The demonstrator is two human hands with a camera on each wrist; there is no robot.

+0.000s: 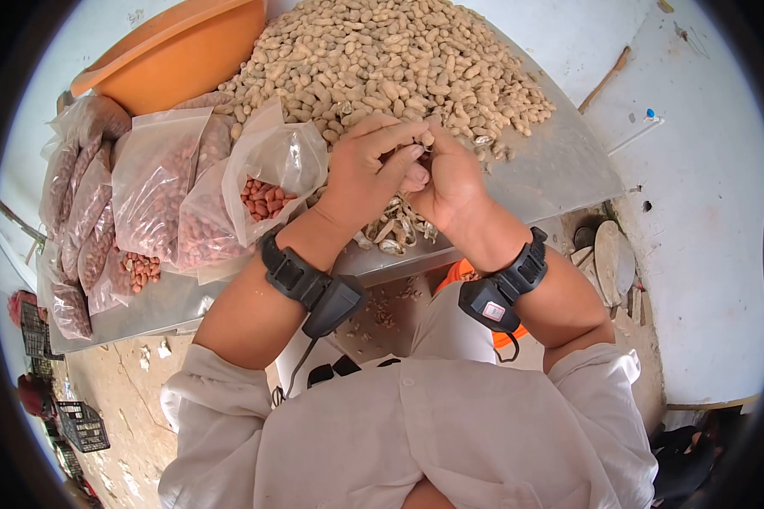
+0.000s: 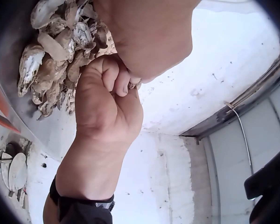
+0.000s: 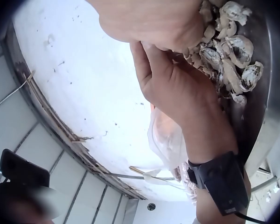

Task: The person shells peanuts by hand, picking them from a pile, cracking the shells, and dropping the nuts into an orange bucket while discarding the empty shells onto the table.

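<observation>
In the head view the left hand [image 1: 361, 174] and right hand [image 1: 457, 182] meet over the metal table [image 1: 560, 170], in front of a pile of unshelled peanuts [image 1: 382, 64]. A peanut [image 1: 427, 137] sits pinched at their fingertips, thumbs and fingers bent around it. The left wrist view shows the right hand [image 2: 107, 100] with curled fingers, a small piece of the peanut [image 2: 134, 85] showing beside the left hand [image 2: 149, 37]. Both palms' contents are mostly hidden. Broken shells [image 1: 395, 227] lie just below the hands; in the right wrist view they are beside the right hand [image 3: 151, 23].
Clear bags of red kernels [image 1: 161, 182] crowd the table's left side, one open bag [image 1: 301, 157] showing loose kernels [image 1: 265, 199]. An orange basin [image 1: 178, 59] stands behind them. Below the table edge, part of an orange container [image 1: 508, 338] shows near the legs.
</observation>
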